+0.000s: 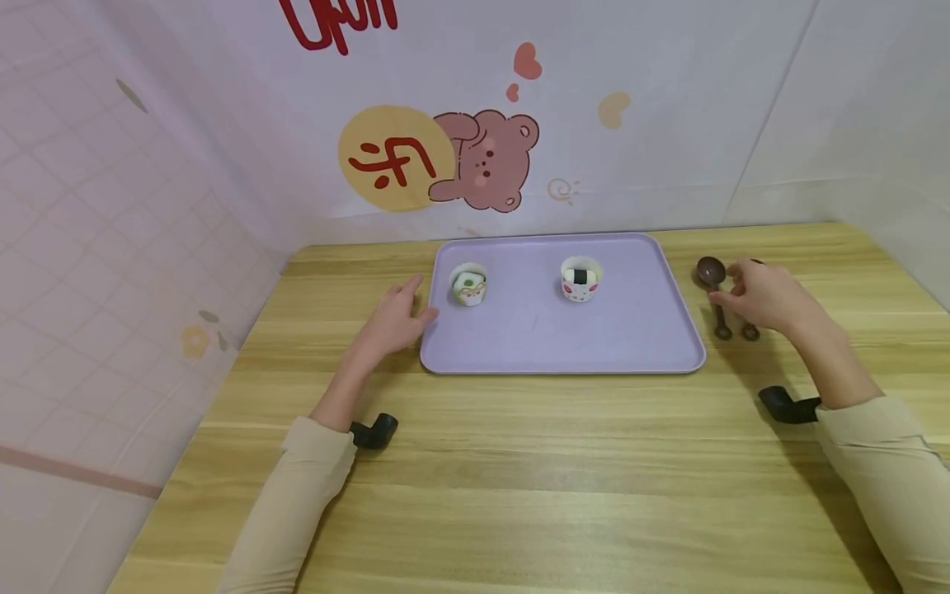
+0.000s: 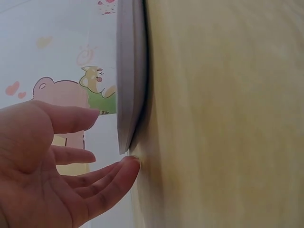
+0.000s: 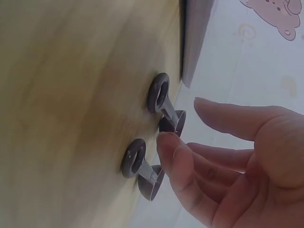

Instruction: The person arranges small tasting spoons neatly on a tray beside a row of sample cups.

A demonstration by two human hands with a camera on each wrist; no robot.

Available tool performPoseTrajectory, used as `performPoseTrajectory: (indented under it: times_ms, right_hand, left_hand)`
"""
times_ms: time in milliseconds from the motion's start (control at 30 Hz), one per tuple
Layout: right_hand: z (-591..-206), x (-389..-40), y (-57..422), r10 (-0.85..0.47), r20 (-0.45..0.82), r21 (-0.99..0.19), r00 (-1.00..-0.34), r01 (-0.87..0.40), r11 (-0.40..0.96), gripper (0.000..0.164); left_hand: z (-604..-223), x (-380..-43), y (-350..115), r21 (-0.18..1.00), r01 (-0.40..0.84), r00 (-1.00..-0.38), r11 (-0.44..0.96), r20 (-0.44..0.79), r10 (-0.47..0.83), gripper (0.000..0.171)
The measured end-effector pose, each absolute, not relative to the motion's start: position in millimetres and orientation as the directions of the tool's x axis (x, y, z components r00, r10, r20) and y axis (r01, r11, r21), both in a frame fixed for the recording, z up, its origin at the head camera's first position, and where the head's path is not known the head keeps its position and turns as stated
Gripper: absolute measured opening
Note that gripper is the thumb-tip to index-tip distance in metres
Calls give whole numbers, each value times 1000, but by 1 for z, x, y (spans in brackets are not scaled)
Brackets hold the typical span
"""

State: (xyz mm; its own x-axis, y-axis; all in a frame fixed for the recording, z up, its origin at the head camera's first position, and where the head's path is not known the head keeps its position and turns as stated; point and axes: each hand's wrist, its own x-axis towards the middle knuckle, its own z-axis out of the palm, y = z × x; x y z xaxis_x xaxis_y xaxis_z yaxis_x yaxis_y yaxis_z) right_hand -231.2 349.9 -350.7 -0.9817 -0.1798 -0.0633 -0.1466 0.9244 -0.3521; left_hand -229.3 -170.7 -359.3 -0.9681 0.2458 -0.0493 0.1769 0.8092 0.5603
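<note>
Step in hand, as judged: reaching for a spoon. Right hand [image 1: 772, 299] hovers over the tray-side spoon [image 1: 711, 271] and the outer spoon [image 1: 750, 332], thumb and fingers apart, nothing gripped. Both lie on the desk [image 1: 557, 478] just right of the lilac tray [image 1: 519, 346]. A pickup would call for pinching one slim handle. Left hand [image 1: 393, 320] is at the tray's left edge, fingers spread; contact uncertain. Spoons: dark brown, smooth, round-bowled, ring-ended, ribbed at the neck. Tray: matt, rounded corners. Left cup [image 1: 471, 298] and middle cup [image 1: 579, 292]: printed, paper-like. Desk: wood-grained.
</note>
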Motion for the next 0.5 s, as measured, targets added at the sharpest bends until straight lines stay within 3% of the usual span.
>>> performPoseTrajectory:
  times_ms: [267, 500]
  right_hand:
    - [-350, -233, 349, -167, -75, -355, -983, -130, 926, 52]
    - [-347, -233, 347, -143, -160, -377, -977, -73, 923, 51]
  left_hand:
    - [-359, -232, -170, 586, 190, -961, 788, -54, 272, 68]
    - [-360, -238, -168, 615, 203, -954, 762, -51, 295, 61]
